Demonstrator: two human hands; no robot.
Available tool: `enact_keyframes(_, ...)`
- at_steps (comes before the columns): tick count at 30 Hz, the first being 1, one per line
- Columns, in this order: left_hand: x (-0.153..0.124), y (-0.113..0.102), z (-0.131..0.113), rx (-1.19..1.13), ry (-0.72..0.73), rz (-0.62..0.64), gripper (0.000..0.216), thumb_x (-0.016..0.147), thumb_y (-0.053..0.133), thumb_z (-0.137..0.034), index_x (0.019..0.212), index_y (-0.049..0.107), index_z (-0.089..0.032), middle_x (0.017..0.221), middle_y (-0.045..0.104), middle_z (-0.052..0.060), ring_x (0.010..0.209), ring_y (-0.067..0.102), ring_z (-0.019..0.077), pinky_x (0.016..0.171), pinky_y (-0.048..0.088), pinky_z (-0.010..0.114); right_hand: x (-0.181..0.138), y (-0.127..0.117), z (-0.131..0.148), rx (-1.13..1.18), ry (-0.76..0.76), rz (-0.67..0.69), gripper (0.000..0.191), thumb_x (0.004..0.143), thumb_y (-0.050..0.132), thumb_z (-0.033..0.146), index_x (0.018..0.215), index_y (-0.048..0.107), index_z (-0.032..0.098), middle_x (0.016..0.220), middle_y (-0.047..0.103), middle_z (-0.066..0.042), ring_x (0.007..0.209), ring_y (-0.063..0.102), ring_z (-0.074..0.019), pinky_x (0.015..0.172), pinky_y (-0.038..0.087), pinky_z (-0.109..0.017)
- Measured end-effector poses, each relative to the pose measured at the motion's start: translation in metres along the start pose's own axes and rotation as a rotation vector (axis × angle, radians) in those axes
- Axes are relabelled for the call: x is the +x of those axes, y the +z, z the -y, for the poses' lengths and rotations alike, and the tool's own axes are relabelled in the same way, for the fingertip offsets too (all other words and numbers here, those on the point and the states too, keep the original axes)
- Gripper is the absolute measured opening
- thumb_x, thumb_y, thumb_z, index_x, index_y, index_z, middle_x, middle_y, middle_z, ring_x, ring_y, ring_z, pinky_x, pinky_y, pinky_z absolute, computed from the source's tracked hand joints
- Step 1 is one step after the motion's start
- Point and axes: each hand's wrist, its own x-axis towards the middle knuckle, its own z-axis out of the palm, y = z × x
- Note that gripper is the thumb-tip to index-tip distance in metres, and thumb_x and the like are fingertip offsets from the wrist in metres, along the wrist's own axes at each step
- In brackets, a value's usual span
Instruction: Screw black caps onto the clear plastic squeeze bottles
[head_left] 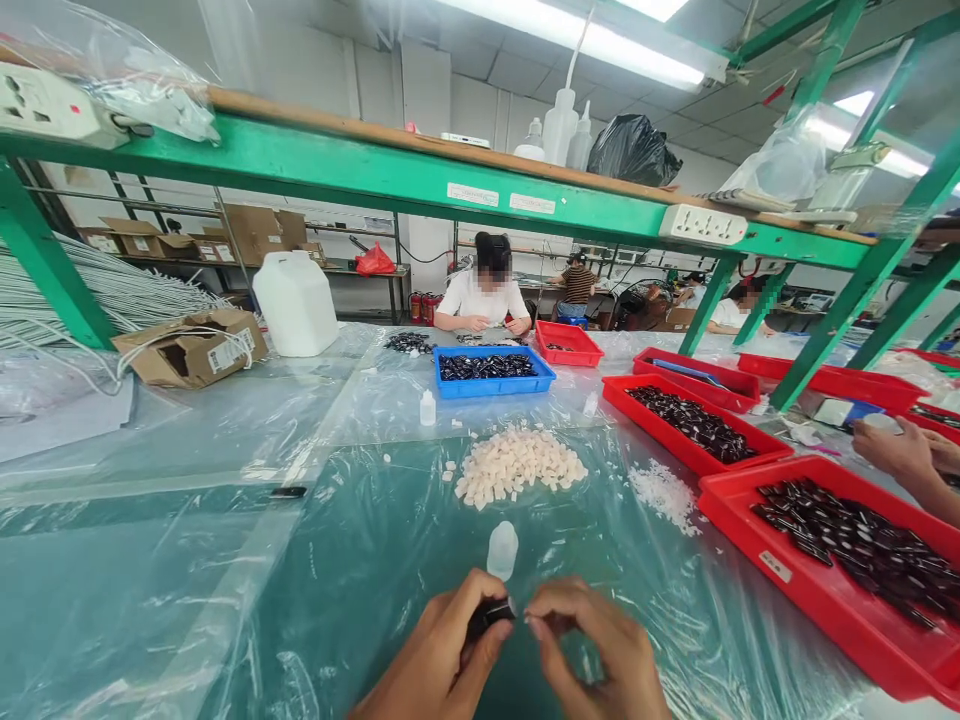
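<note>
Clamping a small black piece between thumb and index fingers of the left hand, lighter end turned right. Holding the right hand just beside that end, thumb and index tips close together; cannot tell whether pinched on anything tiny. Facing, just beyond the fingers, 1 small translucent container on the plastic-covered surface, in the way between the hands and a heap of cream blocks. Seeing loose white bits to the right of that heap, and to the left, well apart, 1 dark strip. Bounded on the right by a near red tray and a farther red tray, both holding dark pieces. Looking past the heap to a small white bottle, then a blue tray filled with dark pieces. Fronted at the far side by a seated person; flanked at far left by a white jug and a cardboard box.
</note>
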Motion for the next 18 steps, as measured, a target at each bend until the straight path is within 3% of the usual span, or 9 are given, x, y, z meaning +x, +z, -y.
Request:
enact_keyframes(5, -0.004, -0.001, -0.004, -0.011, 0.003, -0.018, 0.017, 0.109, 0.05, -0.043, 0.11, 0.064, -0.033, 0.099, 0.071, -0.001, 0.091, 0.065, 0.0214, 0.085, 0.053, 0.028, 0.005, 0.015, 0.007, 0.028, -0.034, -0.112, 0.021, 0.099, 0.063, 0.008, 0.106, 0.067, 0.027, 0.091, 0.075, 0.002, 0.073, 0.074, -0.0104, 0.071, 0.06, -0.016)
enact_keyframes(18, -0.005, 0.001, -0.001, -0.012, 0.064, 0.001, 0.012, 0.109, 0.05, -0.033, 0.11, 0.062, -0.031, 0.1, 0.076, -0.002, 0.097, 0.074, 0.0214, 0.088, 0.052, 0.025, -0.008, 0.021, 0.01, -0.203, -0.108, -0.184, 0.029, 0.099, 0.059, 0.003, 0.113, 0.071, 0.026, 0.094, 0.077, -0.005, 0.079, 0.077, -0.0174, 0.074, 0.063, -0.024)
